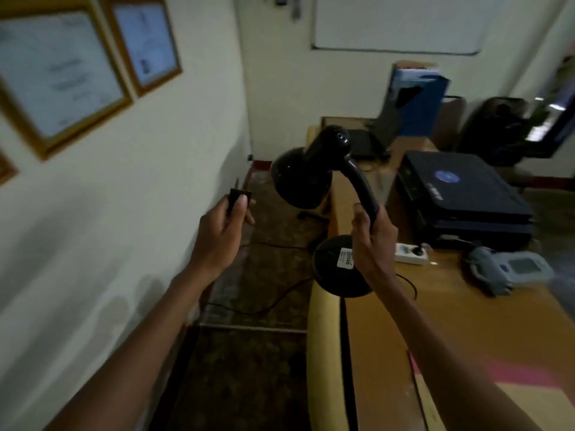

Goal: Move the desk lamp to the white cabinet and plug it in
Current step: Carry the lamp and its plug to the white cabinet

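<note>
A black desk lamp (314,169) hangs in the air over the left edge of a wooden desk (451,321). My right hand (371,241) grips its bendy neck just above the round base, which carries a white label. The shade points left and down. My left hand (222,234) holds the lamp's black plug (236,195) with the prongs pointing up, close to the cream wall. The lamp's black cord (273,301) sags over the floor between my hands. No white cabinet is in view.
On the desk lie a dark printer (460,197), a white power strip (410,253), a grey device (510,270) and a blue file box (417,98). Framed certificates (59,76) hang on the left wall. A narrow floor strip (258,337) runs between wall and desk.
</note>
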`<state>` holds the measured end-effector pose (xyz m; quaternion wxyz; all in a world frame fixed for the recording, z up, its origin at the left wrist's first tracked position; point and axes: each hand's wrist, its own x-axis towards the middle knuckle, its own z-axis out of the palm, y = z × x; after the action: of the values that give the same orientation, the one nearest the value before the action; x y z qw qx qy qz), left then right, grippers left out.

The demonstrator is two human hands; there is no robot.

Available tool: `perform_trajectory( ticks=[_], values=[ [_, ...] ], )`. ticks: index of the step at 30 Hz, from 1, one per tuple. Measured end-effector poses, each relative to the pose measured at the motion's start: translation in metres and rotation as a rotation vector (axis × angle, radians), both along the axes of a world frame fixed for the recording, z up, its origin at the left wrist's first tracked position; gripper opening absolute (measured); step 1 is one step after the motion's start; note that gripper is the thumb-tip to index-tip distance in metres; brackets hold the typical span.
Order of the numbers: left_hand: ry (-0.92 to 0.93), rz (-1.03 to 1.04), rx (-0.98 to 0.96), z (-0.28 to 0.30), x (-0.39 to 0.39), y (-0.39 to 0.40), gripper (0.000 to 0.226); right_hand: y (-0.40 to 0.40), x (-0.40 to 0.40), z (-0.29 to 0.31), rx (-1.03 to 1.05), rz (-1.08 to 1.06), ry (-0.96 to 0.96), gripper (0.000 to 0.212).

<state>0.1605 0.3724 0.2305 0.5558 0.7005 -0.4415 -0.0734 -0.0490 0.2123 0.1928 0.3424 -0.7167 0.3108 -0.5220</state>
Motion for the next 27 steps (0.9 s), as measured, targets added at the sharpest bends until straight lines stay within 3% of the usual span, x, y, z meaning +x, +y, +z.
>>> perform_trajectory(
  ticks=[4,10,13,17,20,27],
  values=[
    [0.058,0.249,0.044,-0.016,0.006,0.073,0.046,0.031,0.038,-0.010,-0.012,0.231,-0.009,0.027],
    [0.125,0.617,0.098,-0.048,-0.027,0.202,0.040,0.106,0.084,-0.044,0.018,0.641,-0.021,0.018],
    [0.128,0.784,0.159,-0.058,-0.061,0.268,0.035,0.162,0.097,-0.062,0.028,0.791,0.029,0.011],
    [0.154,0.979,0.233,-0.069,-0.114,0.350,0.038,0.240,0.099,-0.083,0.056,1.027,0.098,0.020],
    [0.201,1.194,0.217,-0.081,-0.160,0.409,0.038,0.303,0.094,-0.089,0.039,1.184,0.128,0.028],
    [0.248,1.586,0.137,-0.090,-0.275,0.529,0.032,0.456,0.065,-0.091,0.035,1.627,0.178,0.019]
  ],
)
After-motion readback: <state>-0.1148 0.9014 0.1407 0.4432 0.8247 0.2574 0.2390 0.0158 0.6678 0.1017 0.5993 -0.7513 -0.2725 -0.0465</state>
